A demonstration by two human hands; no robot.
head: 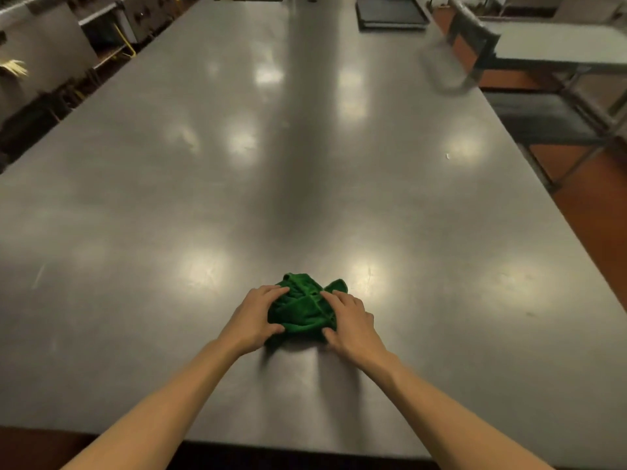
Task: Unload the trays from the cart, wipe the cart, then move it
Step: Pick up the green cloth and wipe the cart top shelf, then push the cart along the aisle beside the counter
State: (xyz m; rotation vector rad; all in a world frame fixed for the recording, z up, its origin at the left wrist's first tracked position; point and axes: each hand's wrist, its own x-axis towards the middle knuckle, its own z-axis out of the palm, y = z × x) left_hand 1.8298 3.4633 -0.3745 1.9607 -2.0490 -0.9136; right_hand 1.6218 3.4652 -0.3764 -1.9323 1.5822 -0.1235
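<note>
My left hand point(253, 321) and right hand point(351, 323) clamp a bunched green cloth point(302, 308) on the long steel table point(237, 184), glossy with ceiling glare. Dark trays point(390, 11) sit at its far end; the cart point(556, 79) stands just right of the table.

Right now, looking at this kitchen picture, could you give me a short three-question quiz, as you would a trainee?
1. True or false: both hands touch the green cloth.
2. Where do the dark trays sit? A) near end of the steel table B) far end C) floor
3. Fill in: the cart stands to the table's ____ side.

Key: 1 true, the left hand and right hand press its sides. 2 B. 3 right.
</note>
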